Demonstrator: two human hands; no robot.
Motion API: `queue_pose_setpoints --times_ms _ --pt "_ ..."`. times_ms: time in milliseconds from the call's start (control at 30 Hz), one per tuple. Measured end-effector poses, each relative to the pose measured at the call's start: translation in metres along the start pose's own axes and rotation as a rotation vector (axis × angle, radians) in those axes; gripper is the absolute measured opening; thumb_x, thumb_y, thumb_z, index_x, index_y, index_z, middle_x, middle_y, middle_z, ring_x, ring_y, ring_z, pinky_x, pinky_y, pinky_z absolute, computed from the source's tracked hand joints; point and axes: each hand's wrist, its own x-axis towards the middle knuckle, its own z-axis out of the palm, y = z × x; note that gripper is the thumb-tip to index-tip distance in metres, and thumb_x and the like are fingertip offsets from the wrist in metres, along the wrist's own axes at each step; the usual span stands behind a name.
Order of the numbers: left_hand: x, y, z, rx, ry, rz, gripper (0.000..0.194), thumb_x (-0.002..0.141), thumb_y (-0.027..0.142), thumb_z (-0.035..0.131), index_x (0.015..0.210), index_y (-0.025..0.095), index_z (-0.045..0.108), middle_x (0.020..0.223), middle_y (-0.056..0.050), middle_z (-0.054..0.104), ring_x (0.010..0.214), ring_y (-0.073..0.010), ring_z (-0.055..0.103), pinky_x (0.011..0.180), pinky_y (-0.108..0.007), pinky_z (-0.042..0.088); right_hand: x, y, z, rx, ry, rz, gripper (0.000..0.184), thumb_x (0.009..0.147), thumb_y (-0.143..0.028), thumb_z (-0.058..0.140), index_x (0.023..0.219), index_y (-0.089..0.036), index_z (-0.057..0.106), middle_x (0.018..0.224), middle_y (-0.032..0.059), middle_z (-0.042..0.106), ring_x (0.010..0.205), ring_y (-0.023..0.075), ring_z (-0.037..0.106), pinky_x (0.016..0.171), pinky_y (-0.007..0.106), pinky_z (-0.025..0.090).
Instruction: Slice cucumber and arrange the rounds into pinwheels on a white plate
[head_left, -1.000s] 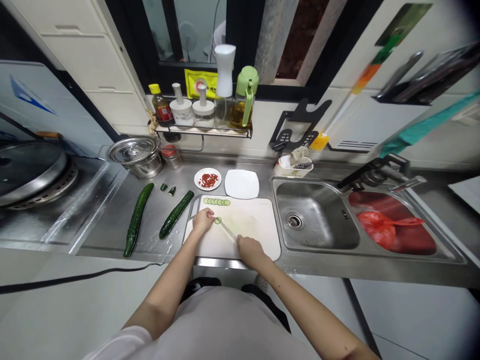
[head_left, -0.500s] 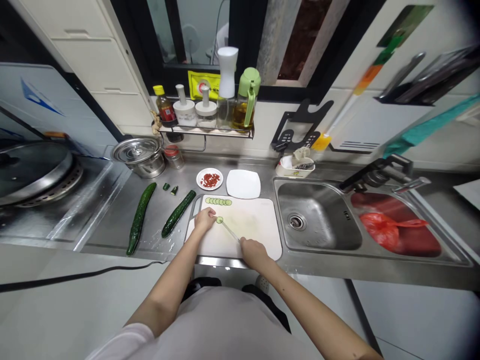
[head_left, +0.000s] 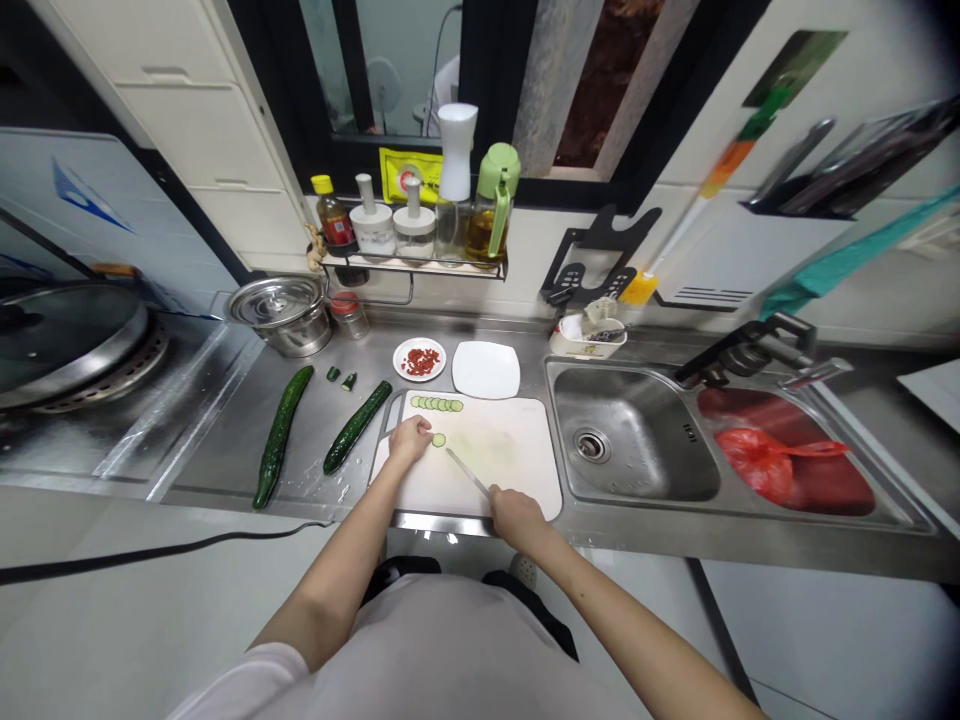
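My left hand (head_left: 410, 440) is closed in a pinch at the left part of the white cutting board (head_left: 517, 480). At its fingertips a round, pale green cucumber slice (head_left: 439, 440) shows its face. My right hand (head_left: 519, 515) is wrapped around the handle of a knife (head_left: 469, 471); the blade points up and left, its tip just short of the slice. Along the board's top left, a row of overlapping cucumber slices (head_left: 436, 404) lies flat. Left of the board are a cucumber with a cut end (head_left: 358, 428) and a longer cucumber (head_left: 283, 436).
Behind the board stand a plate of chopped red pieces (head_left: 420, 360) and a white square plate (head_left: 486, 370). Two small cucumber ends (head_left: 349, 381) lie on the counter. The sink (head_left: 637, 440) is at right, the stove with a lidded pan (head_left: 67, 340) at left.
The knife has drawn back down and right, from touching the cucumber slice to a small gap from it. My left hand has stayed in place.
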Motion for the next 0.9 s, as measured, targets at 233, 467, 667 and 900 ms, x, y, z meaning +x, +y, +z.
queue_pose_setpoints --times_ms 233,467,667,900 --pt "-0.008 -0.005 -0.002 -0.027 -0.005 0.089 0.021 0.080 0.022 0.061 0.100 0.023 0.068 0.092 0.000 0.072 0.088 -0.0162 0.064 0.076 -0.025 0.043 -0.005 0.021 0.000 0.063 0.031 -0.018 0.026 0.096 -0.021 0.038 0.106 -0.014 0.060 0.103 0.0162 0.069 0.098 0.0237 0.065 0.074 0.029 0.041" --pt "-0.028 0.000 0.008 0.102 0.062 0.239 0.024 0.086 0.026 0.057 0.107 0.021 0.067 0.101 -0.007 0.067 0.101 -0.0209 0.059 0.089 -0.030 0.041 -0.001 0.047 0.008 0.262 0.173 0.090 0.034 0.100 -0.032 0.031 0.104 -0.014 0.060 0.098 0.0117 0.069 0.090 0.0190 0.064 0.069 0.025 0.034" --pt "-0.029 0.013 0.016 0.181 0.063 0.192 0.017 0.084 0.020 0.056 0.097 0.022 0.066 0.104 -0.007 0.064 0.104 -0.0216 0.058 0.088 -0.030 0.040 0.010 0.053 0.015 0.277 0.208 0.159 0.034 0.099 -0.030 0.030 0.106 -0.016 0.060 0.098 0.0108 0.070 0.092 0.0197 0.064 0.070 0.025 0.035" --pt "-0.026 0.018 0.012 0.213 0.050 0.126 0.021 0.080 0.018 0.058 0.100 0.021 0.064 0.106 -0.008 0.065 0.104 -0.0230 0.058 0.087 -0.031 0.041 0.019 0.057 0.020 0.268 0.227 0.166 0.038 0.099 -0.031 0.029 0.114 -0.017 0.060 0.103 0.0115 0.071 0.098 0.0203 0.065 0.075 0.025 0.038"
